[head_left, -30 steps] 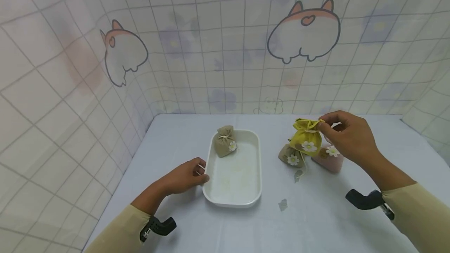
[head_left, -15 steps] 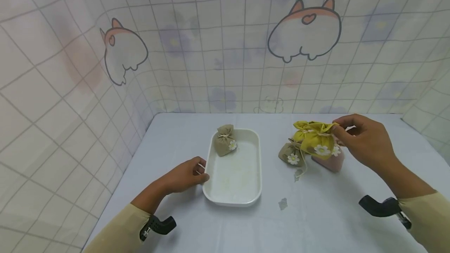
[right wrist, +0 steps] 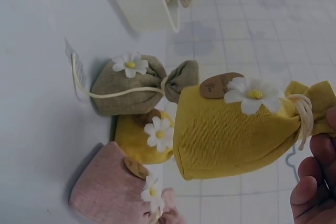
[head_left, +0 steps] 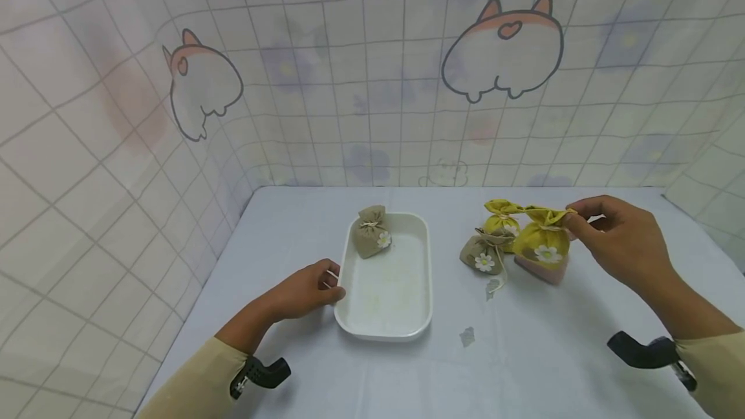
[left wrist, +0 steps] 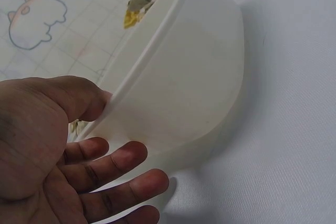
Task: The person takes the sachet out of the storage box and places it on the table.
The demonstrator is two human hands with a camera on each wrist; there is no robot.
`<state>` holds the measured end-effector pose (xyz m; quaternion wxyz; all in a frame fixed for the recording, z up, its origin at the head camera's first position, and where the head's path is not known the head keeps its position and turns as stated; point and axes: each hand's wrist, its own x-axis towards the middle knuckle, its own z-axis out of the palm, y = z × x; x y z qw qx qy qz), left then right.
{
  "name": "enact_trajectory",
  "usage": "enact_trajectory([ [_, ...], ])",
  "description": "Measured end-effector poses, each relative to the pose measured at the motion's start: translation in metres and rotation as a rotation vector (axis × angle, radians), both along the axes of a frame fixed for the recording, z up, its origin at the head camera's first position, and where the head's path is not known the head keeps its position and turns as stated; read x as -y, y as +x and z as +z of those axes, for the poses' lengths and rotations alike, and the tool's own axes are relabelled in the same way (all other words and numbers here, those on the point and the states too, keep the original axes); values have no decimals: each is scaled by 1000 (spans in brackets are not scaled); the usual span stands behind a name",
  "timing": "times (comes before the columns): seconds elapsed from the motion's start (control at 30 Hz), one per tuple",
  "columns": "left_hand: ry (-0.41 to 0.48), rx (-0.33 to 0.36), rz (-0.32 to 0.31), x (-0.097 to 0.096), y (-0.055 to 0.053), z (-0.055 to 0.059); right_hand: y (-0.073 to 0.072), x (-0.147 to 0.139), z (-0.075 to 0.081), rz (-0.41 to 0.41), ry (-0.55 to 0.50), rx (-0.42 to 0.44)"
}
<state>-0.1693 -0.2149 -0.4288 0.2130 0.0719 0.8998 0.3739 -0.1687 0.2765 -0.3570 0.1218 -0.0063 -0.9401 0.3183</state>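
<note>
My right hand [head_left: 625,238] pinches a yellow drawstring pouch [right wrist: 236,135] with a white daisy by its gathered top. The pouch hangs above and in front of a pink pouch [right wrist: 107,182] on the table. Beside them lie a grey-beige pouch [head_left: 483,255] with a loose cord and a second yellow pouch [right wrist: 139,139], partly covered. With the thumb over the rim and fingers against the outer wall, my left hand [head_left: 308,291] holds the left side of a white tray [head_left: 384,302]. A beige pouch [head_left: 370,235] leans in the tray's far left corner.
A white cloth covers the table [head_left: 407,380]. Small grey leaf-like marks [head_left: 467,337] show on it right of the tray. A grid-patterned curtain [head_left: 384,83] with cartoon animals stands behind and at both sides.
My right hand has moved right and slightly nearer with the yellow pouch, uncovering the other yellow pouch behind it. The left hand and tray have stayed in place.
</note>
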Motion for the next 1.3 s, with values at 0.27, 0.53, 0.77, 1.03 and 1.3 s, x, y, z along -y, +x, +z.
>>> enact_trajectory([
  [0.27, 18, 7, 2, 0, 0, 0, 3, -8, -5, -16, 5, -1],
  [0.53, 19, 1, -10, 1, 1, 1, 0, -6, -16, 6, -7, 18],
  [0.77, 26, 3, -8, 1, 1, 1, -4, -5, -19, 13, -6, 38],
  [1.03, 19, 1, -6, 0, 2, 2, -10, 1, -16, 46, 5, 43],
  [1.3, 9, -1, 3, -2, 3, 3, -19, 21, -7, 147, -16, 64],
])
